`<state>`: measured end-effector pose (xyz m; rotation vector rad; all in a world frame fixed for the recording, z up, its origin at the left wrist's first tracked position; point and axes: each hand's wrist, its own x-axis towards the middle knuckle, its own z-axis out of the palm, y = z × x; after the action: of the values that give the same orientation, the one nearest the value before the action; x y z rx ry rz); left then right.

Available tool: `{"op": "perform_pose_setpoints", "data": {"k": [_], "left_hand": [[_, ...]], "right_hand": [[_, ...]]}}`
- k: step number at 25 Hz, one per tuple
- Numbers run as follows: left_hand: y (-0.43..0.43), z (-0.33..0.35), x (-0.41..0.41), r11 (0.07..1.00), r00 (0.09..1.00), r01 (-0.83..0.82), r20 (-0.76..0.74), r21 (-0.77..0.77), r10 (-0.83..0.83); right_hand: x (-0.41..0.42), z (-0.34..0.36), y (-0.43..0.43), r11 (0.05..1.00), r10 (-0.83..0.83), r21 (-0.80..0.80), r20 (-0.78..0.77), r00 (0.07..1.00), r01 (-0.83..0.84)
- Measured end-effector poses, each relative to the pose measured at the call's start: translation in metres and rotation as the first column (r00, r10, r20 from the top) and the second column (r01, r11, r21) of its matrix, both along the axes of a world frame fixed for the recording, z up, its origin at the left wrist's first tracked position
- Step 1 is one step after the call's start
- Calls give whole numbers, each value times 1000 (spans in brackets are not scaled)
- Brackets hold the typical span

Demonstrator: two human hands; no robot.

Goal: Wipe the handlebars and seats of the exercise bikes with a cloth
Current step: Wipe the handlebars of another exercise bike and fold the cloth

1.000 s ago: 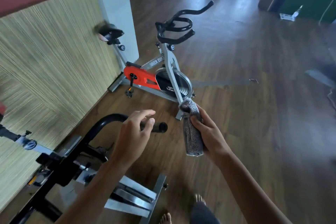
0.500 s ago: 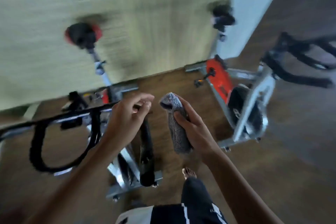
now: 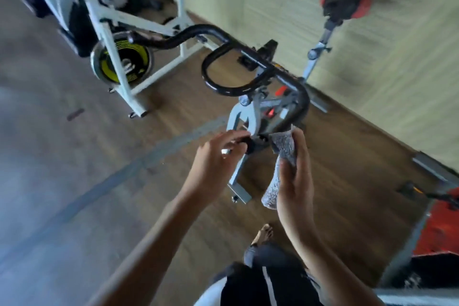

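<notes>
Head view: the right hand [image 3: 295, 186] grips a rolled grey cloth [image 3: 283, 151], held upright just beside the near end of the black handlebars [image 3: 211, 28]. The left hand [image 3: 213, 164] is loosely curved at that bar end and holds nothing; contact cannot be determined. The red-and-black seat [image 3: 345, 4] stands beyond, near the wall [image 3: 285, 7], above the wood floor [image 3: 347, 169].

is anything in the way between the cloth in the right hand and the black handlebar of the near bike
Nothing visible does. The right hand holds the cloth upright, and its top edge is right beside the near end of the black handlebar. Blur hides whether they touch.
</notes>
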<state>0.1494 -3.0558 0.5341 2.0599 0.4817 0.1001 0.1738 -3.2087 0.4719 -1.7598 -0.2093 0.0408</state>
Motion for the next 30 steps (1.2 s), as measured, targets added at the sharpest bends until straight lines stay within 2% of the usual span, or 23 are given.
{"op": "perform_pose_setpoints", "data": {"k": [4,9,13,15,18,20,23,26,28,30], "left_hand": [[-18,-12,-2,983,981,-162,90,-87,169],[-16,-23,-3,981,971,-159,161,-108,175],[-14,-36,-4,979,952,-131,255,-158,168],[-16,-39,-4,974,941,-134,284,-180,182],[-21,-40,-4,966,932,-193,275,-172,236],[-22,-38,-5,962,931,-220,258,-164,257],[-25,-35,-3,957,924,-239,264,-162,276],[-37,-36,-2,946,904,-315,278,-80,325],[-54,-41,-5,917,891,-393,274,66,362],[-76,-46,-10,851,877,-452,306,266,370]], "right_hand": [[-8,-17,23,998,52,-38,240,969,-45],[-6,-45,44,996,82,-3,348,934,-86],[4,-54,65,992,-49,128,407,912,-4],[13,-63,67,990,-85,135,408,909,33],[28,-79,54,987,-117,136,291,949,80],[30,-82,48,988,-104,139,278,955,67],[30,-82,47,992,-37,126,352,935,-9],[42,-90,40,997,-26,73,323,946,3],[50,-96,31,999,0,36,308,951,-12],[59,-99,23,999,47,-35,320,946,-38]]}}
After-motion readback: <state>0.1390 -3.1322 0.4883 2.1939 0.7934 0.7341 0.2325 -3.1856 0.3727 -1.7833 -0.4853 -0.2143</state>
